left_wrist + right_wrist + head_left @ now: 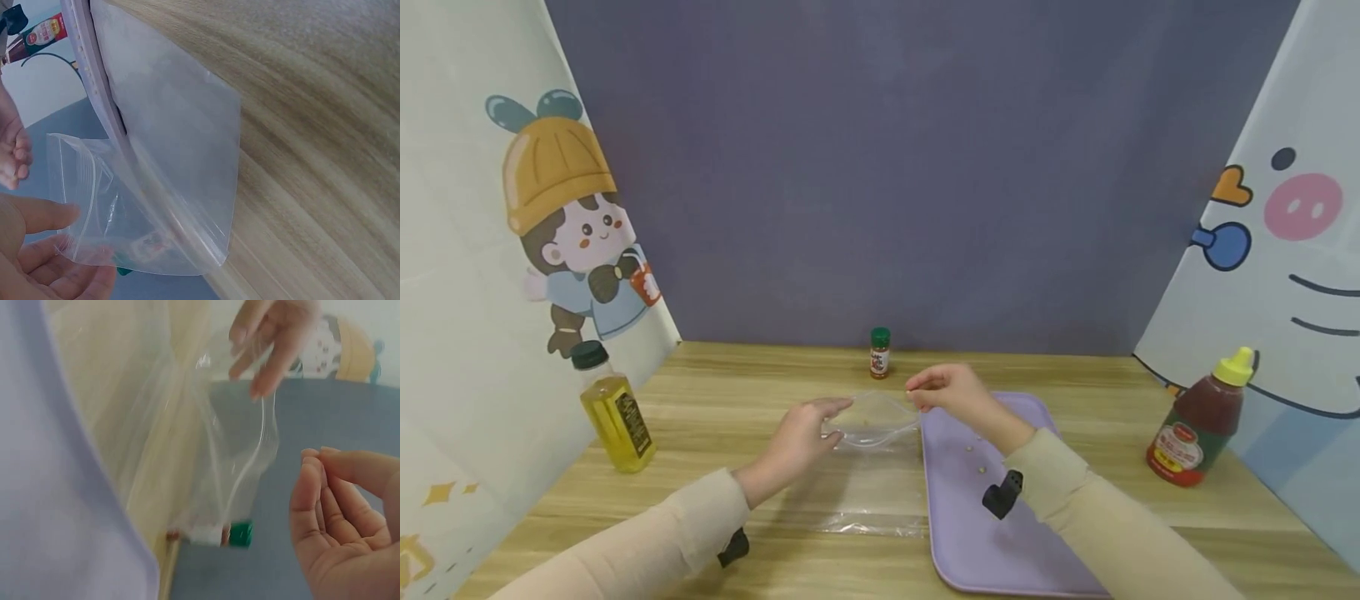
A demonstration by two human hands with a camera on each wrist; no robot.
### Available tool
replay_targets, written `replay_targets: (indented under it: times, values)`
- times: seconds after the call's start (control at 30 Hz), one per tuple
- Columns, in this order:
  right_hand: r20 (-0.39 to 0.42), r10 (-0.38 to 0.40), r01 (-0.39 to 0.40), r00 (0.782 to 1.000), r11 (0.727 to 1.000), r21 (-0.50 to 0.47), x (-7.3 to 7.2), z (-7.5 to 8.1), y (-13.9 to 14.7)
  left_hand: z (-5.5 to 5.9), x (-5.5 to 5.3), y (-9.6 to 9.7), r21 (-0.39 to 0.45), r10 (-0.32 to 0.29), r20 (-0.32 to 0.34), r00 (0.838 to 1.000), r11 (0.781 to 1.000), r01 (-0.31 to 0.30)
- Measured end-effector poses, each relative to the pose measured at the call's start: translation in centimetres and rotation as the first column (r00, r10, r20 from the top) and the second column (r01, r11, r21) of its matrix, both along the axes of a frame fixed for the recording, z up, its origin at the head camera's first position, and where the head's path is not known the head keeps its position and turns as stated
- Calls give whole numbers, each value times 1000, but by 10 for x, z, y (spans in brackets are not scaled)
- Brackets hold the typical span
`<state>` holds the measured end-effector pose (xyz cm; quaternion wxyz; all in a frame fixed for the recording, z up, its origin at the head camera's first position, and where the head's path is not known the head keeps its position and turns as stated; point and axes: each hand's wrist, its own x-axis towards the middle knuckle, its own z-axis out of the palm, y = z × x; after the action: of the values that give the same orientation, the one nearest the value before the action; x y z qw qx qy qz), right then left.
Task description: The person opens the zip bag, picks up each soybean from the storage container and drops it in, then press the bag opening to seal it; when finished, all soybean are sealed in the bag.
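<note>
A clear zip bag (868, 479) lies on the table with its mouth raised and spread apart. My left hand (805, 433) holds the left side of the bag's mouth, thumb and fingers around the film in the left wrist view. Beside the right end of the mouth is my right hand (951, 392), its thumb and fingertips pressed together in the right wrist view. A small pale bean-like piece seems pinched there, mostly hidden by the fingertips. Several similar small yellowish pieces (982, 470) lie on the purple tray (947, 546), beneath the right forearm.
Behind the bag stands a small spice jar (880, 354) with a green cap. An oil bottle (617, 417) with a dark cap is at the left. At the right stands a red sauce bottle (1198, 425) with a yellow cap. A grey-blue backdrop (880, 167) closes the far side.
</note>
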<state>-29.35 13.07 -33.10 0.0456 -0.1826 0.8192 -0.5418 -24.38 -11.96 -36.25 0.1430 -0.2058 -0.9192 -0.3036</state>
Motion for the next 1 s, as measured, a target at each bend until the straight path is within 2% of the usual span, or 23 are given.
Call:
replay_targets:
  times: [0.23, 0.57, 0.67, 0.87, 1.0]
  values:
    - [-115, 67, -62, 991, 997, 50, 2, -1, -30, 1, -1, 1, -19, -5, -48, 999, 1000, 4]
    - [-126, 10, 11, 992, 986, 165, 11, -5, -51, 1, -1, 1, -11, -10, -25, 1000, 1000, 10]
    - [-125, 4, 18, 992, 985, 169, 11, -7, -51, 2, -1, 2, -5, -9, -19, 1000, 1000, 8]
    - [-105, -12, 23, 994, 994, 104, 10, -4, -39, 1, -1, 1, -9, -5, -12, 1000, 1000, 5]
    - [-95, -63, 72, 994, 992, 100, 4, -1, -23, 0, 0, 1, -3, -1, -10, 1000, 1000, 1]
